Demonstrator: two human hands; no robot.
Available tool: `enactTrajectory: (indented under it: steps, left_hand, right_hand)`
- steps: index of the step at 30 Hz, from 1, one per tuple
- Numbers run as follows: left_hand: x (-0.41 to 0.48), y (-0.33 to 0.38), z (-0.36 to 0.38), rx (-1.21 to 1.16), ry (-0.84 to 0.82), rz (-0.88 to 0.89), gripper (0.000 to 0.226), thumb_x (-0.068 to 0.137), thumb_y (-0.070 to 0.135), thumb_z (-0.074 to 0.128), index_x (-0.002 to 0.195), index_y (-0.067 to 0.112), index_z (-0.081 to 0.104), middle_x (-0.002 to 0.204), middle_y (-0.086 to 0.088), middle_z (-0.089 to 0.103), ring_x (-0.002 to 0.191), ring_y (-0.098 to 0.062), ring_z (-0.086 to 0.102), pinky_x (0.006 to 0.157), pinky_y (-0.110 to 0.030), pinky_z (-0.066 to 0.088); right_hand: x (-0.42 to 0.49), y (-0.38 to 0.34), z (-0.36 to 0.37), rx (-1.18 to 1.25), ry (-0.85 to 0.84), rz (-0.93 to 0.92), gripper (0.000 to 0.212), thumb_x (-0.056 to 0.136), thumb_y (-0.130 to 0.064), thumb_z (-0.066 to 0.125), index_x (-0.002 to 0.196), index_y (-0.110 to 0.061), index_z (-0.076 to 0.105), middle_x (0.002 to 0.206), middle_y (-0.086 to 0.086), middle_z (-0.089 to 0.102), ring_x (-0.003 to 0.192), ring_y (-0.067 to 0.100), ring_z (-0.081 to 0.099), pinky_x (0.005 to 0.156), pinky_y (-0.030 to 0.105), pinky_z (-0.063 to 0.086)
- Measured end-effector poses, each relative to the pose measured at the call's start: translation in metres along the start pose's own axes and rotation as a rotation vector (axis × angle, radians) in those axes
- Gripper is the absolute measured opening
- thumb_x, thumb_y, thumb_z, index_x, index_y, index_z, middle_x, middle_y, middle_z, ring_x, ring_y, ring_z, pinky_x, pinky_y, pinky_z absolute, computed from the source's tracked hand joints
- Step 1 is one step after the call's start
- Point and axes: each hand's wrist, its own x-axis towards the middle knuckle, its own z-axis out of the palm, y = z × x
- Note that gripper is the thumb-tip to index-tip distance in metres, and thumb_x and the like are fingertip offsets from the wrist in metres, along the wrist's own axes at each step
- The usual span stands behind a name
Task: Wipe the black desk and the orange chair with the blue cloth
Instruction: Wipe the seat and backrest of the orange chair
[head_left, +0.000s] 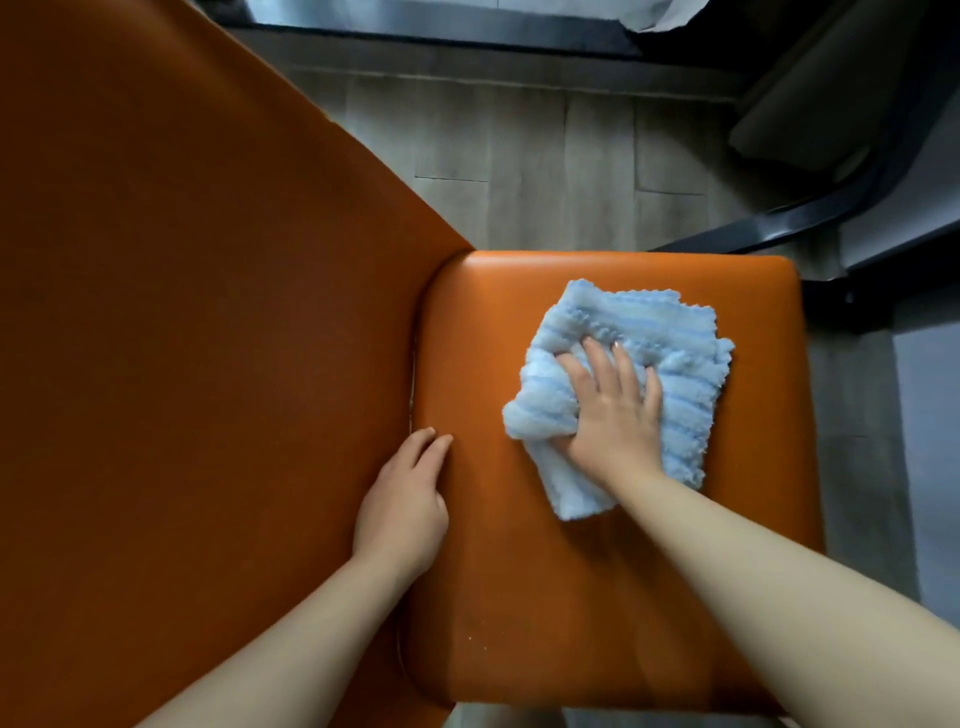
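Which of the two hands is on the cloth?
The right hand, pressed flat on the blue cloth on the seat. The left hand rests bare by the backrest.

Seat: the orange chair (597, 597) has a smooth, padded seat with rounded corners, carrying everything here.
Backrest: a broad orange panel rising at the left side, meeting the seat along a curved seam.
On the seat, cloth: a fluffy, ribbed blue cloth (670, 338) lies bunched toward the far right part, flat against the leather.
On the cloth: the right hand (615, 415) presses down, fingers spread.
At the seam: the left hand (405, 504) rests against the seat's left edge.
Floor: grey wood-look floor (519, 156) beneath the chair.
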Motion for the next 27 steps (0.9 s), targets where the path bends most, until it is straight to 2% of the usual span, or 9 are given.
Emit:
enactTrajectory:
  steps: [3, 5, 9, 13, 16, 19, 22, 25, 27]
  left_hand:
    - [0.0, 0.002, 0.0, 0.009, -0.003, -0.011, 0.055, 0.096, 0.011, 0.036, 0.146, 0.032, 0.027, 0.155, 0.012, 0.017, 0.14, -0.012, 0.025, 0.106, -0.027, 0.039]
    - [-0.001, 0.002, -0.001, 0.018, -0.005, -0.001, 0.057, 0.094, 0.009, 0.037, 0.145, 0.032, 0.029, 0.155, 0.013, 0.016, 0.139, -0.012, 0.024, 0.105, -0.026, 0.038]
    - [-0.002, 0.002, -0.001, 0.052, 0.002, 0.024, 0.062, 0.089, 0.007, 0.04, 0.145, 0.032, 0.03, 0.155, 0.011, 0.016, 0.138, -0.012, 0.026, 0.102, -0.025, 0.035]
    - [-0.003, 0.003, 0.0, 0.081, -0.017, 0.023, 0.063, 0.09, 0.008, 0.04, 0.146, 0.034, 0.026, 0.156, 0.012, 0.011, 0.14, -0.013, 0.022, 0.103, -0.026, 0.035]
    - [-0.002, 0.0, -0.001, 0.06, -0.042, 0.027, 0.063, 0.091, 0.008, 0.038, 0.146, 0.036, 0.024, 0.156, 0.014, 0.009, 0.139, -0.013, 0.023, 0.101, -0.026, 0.039]
    - [-0.002, 0.001, -0.001, 0.032, -0.041, 0.01, 0.06, 0.096, 0.01, 0.037, 0.148, 0.034, 0.018, 0.157, 0.013, 0.009, 0.14, -0.013, 0.023, 0.102, -0.028, 0.044]
    - [-0.004, 0.003, 0.003, 0.003, -0.015, -0.021, 0.057, 0.098, 0.014, 0.036, 0.149, 0.033, 0.016, 0.157, 0.013, 0.009, 0.142, -0.012, 0.02, 0.107, -0.027, 0.038]
    - [-0.005, 0.001, 0.006, -0.016, -0.015, -0.038, 0.057, 0.099, 0.015, 0.035, 0.149, 0.033, 0.016, 0.157, 0.014, 0.009, 0.142, -0.01, 0.018, 0.108, -0.025, 0.035]
    - [-0.004, 0.0, 0.007, -0.032, 0.002, -0.04, 0.058, 0.099, 0.015, 0.035, 0.149, 0.035, 0.014, 0.157, 0.014, 0.011, 0.142, -0.01, 0.02, 0.107, -0.024, 0.034]
  right_hand:
    - [0.012, -0.015, -0.011, 0.101, 0.059, 0.199, 0.077, 0.084, -0.047, 0.055, 0.147, -0.035, 0.012, 0.159, -0.007, -0.003, 0.145, 0.023, -0.006, 0.113, 0.052, -0.006]
    - [0.004, -0.028, -0.012, 0.137, 0.027, 0.218, 0.085, 0.08, -0.049, 0.056, 0.147, -0.035, 0.007, 0.159, -0.005, -0.006, 0.145, 0.024, -0.009, 0.113, 0.055, -0.006]
    - [-0.02, -0.048, -0.011, 0.222, 0.028, 0.03, 0.1, 0.065, -0.062, 0.053, 0.142, -0.047, -0.009, 0.153, -0.013, -0.023, 0.141, 0.019, -0.024, 0.105, 0.064, -0.014]
    - [0.002, -0.066, -0.011, 0.197, -0.005, -0.049, 0.082, 0.068, -0.083, 0.03, 0.141, -0.053, 0.01, 0.156, -0.014, -0.012, 0.142, 0.02, -0.021, 0.1, 0.064, -0.019]
    - [0.038, -0.04, -0.011, 0.032, 0.034, -0.003, 0.081, 0.076, -0.075, 0.041, 0.145, -0.046, 0.011, 0.159, -0.009, -0.01, 0.144, 0.025, -0.016, 0.103, 0.071, -0.008]
    - [0.07, -0.005, -0.028, 0.199, 0.25, 0.147, 0.093, 0.073, -0.064, 0.06, 0.147, -0.023, 0.021, 0.159, 0.007, 0.001, 0.146, 0.027, 0.0, 0.111, 0.063, 0.002]
    - [0.064, -0.001, -0.033, 0.375, 0.368, 0.193, 0.085, 0.071, -0.054, 0.072, 0.133, -0.005, 0.043, 0.155, 0.019, 0.016, 0.145, 0.031, 0.013, 0.116, 0.052, 0.002]
    - [0.045, -0.002, -0.022, 0.094, 0.219, 0.042, 0.081, 0.069, -0.068, 0.063, 0.137, -0.029, 0.042, 0.16, 0.003, 0.0, 0.146, 0.025, -0.006, 0.11, 0.054, -0.015]
    - [0.06, 0.002, -0.027, 0.075, 0.144, 0.232, 0.083, 0.067, -0.076, 0.056, 0.14, -0.047, 0.028, 0.158, -0.004, -0.015, 0.144, 0.028, -0.016, 0.105, 0.067, -0.01]
